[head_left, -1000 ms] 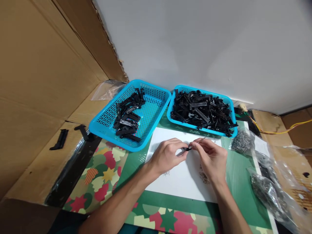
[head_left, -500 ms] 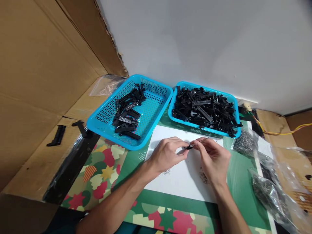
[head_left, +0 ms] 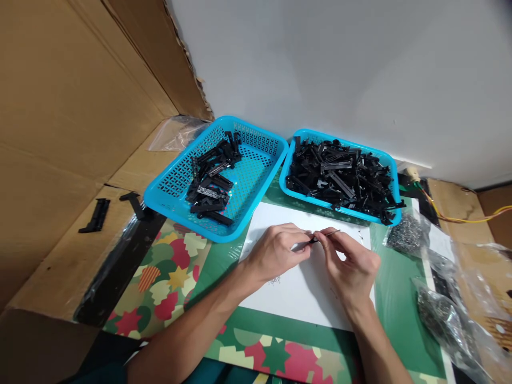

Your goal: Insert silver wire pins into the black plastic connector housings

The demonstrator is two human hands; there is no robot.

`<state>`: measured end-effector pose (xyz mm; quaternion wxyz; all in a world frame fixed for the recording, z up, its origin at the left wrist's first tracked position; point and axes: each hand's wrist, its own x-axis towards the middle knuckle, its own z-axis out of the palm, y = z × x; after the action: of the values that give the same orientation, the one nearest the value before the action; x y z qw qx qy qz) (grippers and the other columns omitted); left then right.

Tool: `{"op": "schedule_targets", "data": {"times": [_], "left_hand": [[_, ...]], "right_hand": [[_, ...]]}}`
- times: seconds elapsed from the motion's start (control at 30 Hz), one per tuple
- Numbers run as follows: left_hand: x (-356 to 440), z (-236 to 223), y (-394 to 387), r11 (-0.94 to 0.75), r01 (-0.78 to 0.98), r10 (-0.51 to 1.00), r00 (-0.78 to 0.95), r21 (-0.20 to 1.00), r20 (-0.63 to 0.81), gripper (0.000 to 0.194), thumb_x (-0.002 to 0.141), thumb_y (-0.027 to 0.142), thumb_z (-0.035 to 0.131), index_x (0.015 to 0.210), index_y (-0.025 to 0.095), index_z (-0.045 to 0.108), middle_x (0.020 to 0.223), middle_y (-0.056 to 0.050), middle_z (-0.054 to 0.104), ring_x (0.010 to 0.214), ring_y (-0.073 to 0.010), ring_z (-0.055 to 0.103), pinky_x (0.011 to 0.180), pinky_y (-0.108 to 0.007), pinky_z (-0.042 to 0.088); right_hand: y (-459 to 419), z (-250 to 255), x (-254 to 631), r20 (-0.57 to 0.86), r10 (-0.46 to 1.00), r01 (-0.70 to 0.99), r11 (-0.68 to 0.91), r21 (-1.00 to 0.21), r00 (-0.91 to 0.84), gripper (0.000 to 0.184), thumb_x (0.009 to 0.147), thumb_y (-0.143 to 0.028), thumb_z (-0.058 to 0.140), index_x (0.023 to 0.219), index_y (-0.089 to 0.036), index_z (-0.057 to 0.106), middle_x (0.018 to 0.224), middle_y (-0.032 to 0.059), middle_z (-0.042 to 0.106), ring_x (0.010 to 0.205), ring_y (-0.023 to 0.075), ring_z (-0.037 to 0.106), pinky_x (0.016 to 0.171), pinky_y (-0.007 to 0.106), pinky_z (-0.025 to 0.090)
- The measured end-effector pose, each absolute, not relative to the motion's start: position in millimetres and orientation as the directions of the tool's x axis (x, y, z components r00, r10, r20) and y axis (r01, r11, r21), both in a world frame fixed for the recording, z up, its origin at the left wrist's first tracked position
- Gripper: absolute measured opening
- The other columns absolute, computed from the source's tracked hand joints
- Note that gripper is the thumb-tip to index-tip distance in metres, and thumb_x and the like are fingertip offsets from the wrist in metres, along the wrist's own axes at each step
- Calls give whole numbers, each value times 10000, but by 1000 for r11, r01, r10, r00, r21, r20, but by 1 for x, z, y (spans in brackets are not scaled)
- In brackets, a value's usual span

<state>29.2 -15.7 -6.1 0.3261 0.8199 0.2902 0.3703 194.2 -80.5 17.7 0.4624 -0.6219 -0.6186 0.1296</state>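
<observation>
Over the white sheet (head_left: 296, 304), my two hands meet at the fingertips. My left hand (head_left: 280, 248) pinches a small black plastic part (head_left: 314, 240), mostly covered by the fingers. My right hand (head_left: 352, 266) is closed on a thin metal tool (head_left: 333, 232), whose shaft sticks out above the fingers; its exact kind is unclear. The right fingertips touch the end of the black part. Beside the left wrist lies a small heap of fine wire-like pieces (head_left: 274, 280) on the sheet.
Behind the sheet stand a blue basket (head_left: 256, 217) with some black parts and another blue basket (head_left: 310, 199) heaped with them. Two loose black parts, one of them here (head_left: 96, 216), lie at left. Bags of small metal pieces (head_left: 406, 234) and wires (head_left: 444, 218) are at right.
The view has shifted slightly. Both hands stay together at the black part, with the right fingers and the metal tool turned a little. The right hand now covers more of the small pieces beside it.
</observation>
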Motion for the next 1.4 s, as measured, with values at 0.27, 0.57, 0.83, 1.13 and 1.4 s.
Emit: {"op": "schedule_targets", "data": {"times": [0.27, 0.57, 0.83, 1.13, 1.4], "left_hand": [[30, 0, -16, -524, 279, 785, 526, 805, 328, 155, 838, 57, 720, 901, 179, 792, 890, -45, 822, 820, -210, 768, 777, -304, 602], [27, 25, -12, -363, 249, 881, 404, 898, 245, 139, 857, 122, 715, 982, 177, 688, 941, -26, 765, 818, -158, 706, 767, -254, 576], [21, 27, -12, -52, 74, 901, 434, 996, 15, 182, 1040, 368, 582, 1031, 240, 453, 923, -2, 690, 832, -165, 659, 776, -290, 522], [21, 28, -11, -136, 179, 863, 505, 974, 27, 175, 1070, 313, 518, 1046, 222, 665, 929, 5, 608, 805, -149, 556, 761, -287, 438], [24, 28, -10, -121, 240, 840, 542, 963, -29, 201, 1038, 245, 530, 1003, 214, 726, 952, -12, 605, 795, -160, 547, 705, -283, 405]], "right_hand": [[-81, 9, 190, 457, 855, 615, 227, -755, 246, 81, 951, -150, 716, 932, -208, 770, 851, 7, 802, 689, 153, 760, 695, 250, 626], [-73, 24, 236, 235, 867, 533, -40, -845, 438, 267, 1047, -377, 529, 923, -193, 675, 801, 27, 697, 727, 184, 652, 710, 307, 504], [-61, 9, 232, 2, 974, 641, -147, -753, 225, 224, 942, -389, 647, 953, -196, 762, 597, -36, 523, 561, 167, 458, 575, 289, 310], [-56, 2, 227, -40, 973, 613, -175, -771, 226, 183, 892, -294, 640, 921, -186, 784, 781, 45, 689, 670, 203, 557, 664, 314, 374], [-61, 12, 231, -88, 990, 527, -132, -840, 109, 138, 959, -296, 580, 871, -207, 637, 832, 32, 663, 750, 204, 577, 689, 297, 412]]}}
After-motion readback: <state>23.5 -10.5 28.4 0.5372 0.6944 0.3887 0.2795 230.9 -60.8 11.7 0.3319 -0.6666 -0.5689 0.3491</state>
